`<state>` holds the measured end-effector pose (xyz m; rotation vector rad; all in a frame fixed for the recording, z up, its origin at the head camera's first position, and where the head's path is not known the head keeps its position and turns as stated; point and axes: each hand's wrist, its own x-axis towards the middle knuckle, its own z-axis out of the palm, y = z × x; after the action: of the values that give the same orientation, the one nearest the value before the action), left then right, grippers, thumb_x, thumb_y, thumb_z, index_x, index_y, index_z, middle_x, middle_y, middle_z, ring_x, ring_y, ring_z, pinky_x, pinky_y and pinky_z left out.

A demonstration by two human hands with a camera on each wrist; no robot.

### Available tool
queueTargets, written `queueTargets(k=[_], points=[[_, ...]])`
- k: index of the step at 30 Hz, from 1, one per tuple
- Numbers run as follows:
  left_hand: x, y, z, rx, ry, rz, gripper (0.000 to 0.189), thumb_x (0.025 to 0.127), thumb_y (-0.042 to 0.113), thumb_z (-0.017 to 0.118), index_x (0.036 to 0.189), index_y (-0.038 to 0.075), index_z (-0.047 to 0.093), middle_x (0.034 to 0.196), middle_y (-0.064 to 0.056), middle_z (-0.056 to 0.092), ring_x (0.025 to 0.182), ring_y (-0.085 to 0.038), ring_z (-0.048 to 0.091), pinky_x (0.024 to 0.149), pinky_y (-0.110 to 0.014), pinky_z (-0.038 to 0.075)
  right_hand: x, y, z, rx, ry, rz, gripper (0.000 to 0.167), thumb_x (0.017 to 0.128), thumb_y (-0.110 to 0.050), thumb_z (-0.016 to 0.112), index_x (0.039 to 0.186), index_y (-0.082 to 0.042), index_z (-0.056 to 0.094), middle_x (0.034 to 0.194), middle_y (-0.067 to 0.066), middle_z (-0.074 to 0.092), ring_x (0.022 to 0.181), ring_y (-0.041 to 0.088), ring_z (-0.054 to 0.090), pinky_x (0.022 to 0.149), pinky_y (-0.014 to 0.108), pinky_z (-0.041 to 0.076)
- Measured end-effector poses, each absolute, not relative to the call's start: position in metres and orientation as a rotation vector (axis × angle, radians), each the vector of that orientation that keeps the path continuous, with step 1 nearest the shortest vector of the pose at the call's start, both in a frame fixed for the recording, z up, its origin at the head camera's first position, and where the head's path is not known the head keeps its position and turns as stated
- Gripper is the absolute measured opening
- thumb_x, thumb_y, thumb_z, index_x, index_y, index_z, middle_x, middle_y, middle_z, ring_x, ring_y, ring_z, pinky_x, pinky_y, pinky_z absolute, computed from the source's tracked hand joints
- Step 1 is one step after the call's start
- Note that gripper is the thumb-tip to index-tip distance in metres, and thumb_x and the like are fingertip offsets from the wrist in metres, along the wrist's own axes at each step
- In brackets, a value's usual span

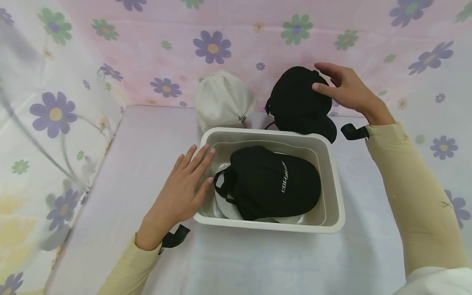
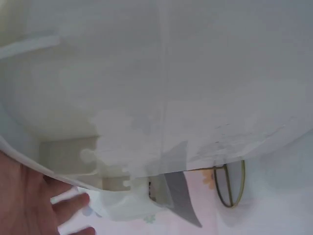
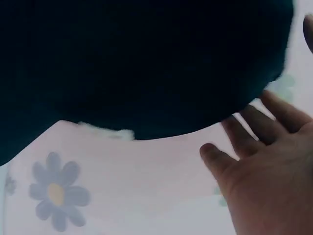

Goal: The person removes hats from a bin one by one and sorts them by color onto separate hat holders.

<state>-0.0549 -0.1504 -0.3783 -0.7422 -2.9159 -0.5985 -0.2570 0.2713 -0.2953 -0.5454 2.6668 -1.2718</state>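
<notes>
Perhaps to steady the bin (image 1: 271,226), the left hand (image 1: 181,192) lies straight-fingered at its rim, while the right hand (image 1: 348,89), fingers loosely extended, meets the rear black cap (image 1: 299,98).

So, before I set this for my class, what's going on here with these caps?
A person has their right hand at the right side of a rear black cap, just behind a white bin. Whether it has a grip is unclear. Their left hand is at the bin's left end. Inside, a lettered black cap lies over something pale, while a white cap sits behind the bin.
</notes>
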Motion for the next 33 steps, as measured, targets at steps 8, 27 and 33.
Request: queueTargets(k=[8,27,33], points=[[-0.061,-0.153,-0.361,-0.908,-2.673,-0.532,0.057,0.096,0.017,0.066,0.148,0.002,0.051,0.159,-0.019,0.041,0.148,-0.038,0.034,0.12,-0.055,0.03,-0.216,0.28,-0.274,-0.501,2.793,-1.509,0.047,0.107,-0.023,0.049,0.152,-0.01,0.048,0.156,0.008,0.047,0.144,0.019,0.041,0.122,0.03,0.028],[-0.15,-0.082,-0.288,-0.62,-2.247,-2.498,0.035,0.106,0.011,0.045,0.133,-0.009,0.058,0.126,-0.021,0.066,0.114,-0.029,0.066,0.101,-0.04,0.054,-0.171,0.326,-0.381,0.228,2.336,-2.31,0.036,0.107,-0.023,0.054,0.138,-0.005,0.058,0.133,0.001,0.058,0.127,0.015,0.051,0.119,0.029,0.033],[-0.186,-0.041,-0.291,-0.183,-2.136,-2.85,0.04,0.11,0.016,0.04,0.141,-0.005,0.052,0.14,-0.024,0.059,0.127,-0.035,0.059,0.106,-0.039,0.05,-0.181,0.331,-0.414,0.528,2.323,-1.99,0.06,0.108,-0.037,0.046,0.157,-0.004,0.034,0.157,0.016,0.037,0.143,0.024,0.039,0.123,0.037,0.026]])
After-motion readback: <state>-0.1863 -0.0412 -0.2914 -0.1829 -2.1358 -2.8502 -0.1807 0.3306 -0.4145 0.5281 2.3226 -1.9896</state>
